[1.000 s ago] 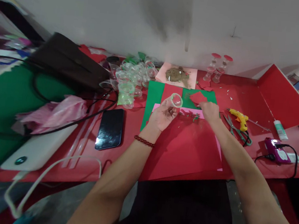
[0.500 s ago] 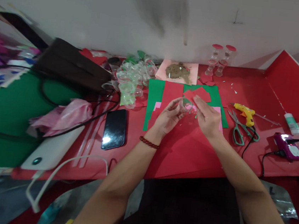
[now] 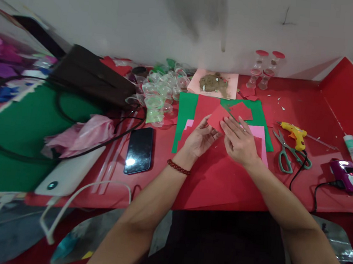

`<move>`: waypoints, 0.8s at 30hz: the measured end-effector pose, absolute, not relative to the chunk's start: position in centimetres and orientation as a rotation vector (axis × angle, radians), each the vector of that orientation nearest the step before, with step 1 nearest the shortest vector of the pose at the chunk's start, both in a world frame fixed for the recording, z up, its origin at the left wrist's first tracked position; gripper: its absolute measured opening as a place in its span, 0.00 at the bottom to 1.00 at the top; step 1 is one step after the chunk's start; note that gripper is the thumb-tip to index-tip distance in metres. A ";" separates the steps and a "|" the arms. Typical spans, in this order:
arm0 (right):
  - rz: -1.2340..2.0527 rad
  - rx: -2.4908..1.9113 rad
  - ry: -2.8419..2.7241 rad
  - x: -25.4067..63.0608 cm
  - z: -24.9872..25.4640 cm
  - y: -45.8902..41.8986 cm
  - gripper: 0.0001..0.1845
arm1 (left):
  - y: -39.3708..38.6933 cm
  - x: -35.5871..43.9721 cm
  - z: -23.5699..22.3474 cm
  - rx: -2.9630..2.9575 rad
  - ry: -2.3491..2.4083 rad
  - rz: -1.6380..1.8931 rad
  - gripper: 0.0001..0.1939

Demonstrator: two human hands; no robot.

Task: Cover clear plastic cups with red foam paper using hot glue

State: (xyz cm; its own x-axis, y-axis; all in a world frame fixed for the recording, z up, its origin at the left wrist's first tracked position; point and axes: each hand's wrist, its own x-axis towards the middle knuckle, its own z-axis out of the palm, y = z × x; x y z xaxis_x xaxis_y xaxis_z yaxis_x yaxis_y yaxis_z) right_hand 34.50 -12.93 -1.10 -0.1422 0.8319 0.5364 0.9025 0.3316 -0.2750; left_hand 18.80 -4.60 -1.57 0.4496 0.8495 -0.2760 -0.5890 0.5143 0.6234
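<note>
Decent elbow room here: the smooth red sheet runs flat from under the hands to the front edge of the table, phone off left, scissors off right. The flat, sharp-cornered red paper square is between both hands, right hand laying stretched fingers across it, left hand curled at its left edge, can't tell around what.

Red tabletop, black phone, scissors, yellow glue gun

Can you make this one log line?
left hand: at red square | right hand: on red square | right side: glue gun, scissors
</note>
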 end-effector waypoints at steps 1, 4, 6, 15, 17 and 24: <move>-0.147 -1.532 -1.986 34.6 -1.0 -13.0 0.33 | -4.6 18.8 -1.5 0.478 0.610 0.934 0.18; -0.143 -1.524 -1.965 34.7 -0.7 -13.4 0.36 | -4.5 18.7 -1.5 0.460 0.612 0.938 0.16; -0.154 -1.481 -1.920 34.7 -0.6 -13.6 0.39 | -4.4 18.6 -1.6 0.456 0.618 0.937 0.15; 0.287 -1.474 -1.615 33.8 -1.9 -12.3 0.25 | -4.7 18.8 -2.8 0.788 0.549 0.912 0.21; 0.424 -1.467 -1.419 34.5 -2.0 -12.0 0.18 | -4.7 18.9 -3.1 0.929 0.577 0.953 0.19; 0.962 -1.216 -1.004 35.5 -1.6 -11.6 0.17 | -3.9 18.7 -3.3 1.007 0.671 1.113 0.16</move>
State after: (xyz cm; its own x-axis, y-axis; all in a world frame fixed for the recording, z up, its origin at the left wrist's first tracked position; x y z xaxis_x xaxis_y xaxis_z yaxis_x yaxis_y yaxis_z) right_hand 35.50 -11.57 -1.60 0.2787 0.9564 0.0869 -0.0454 0.1036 -0.9936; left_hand 18.75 -3.93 -3.26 0.3291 0.9435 0.0383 -0.4072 0.1052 0.9073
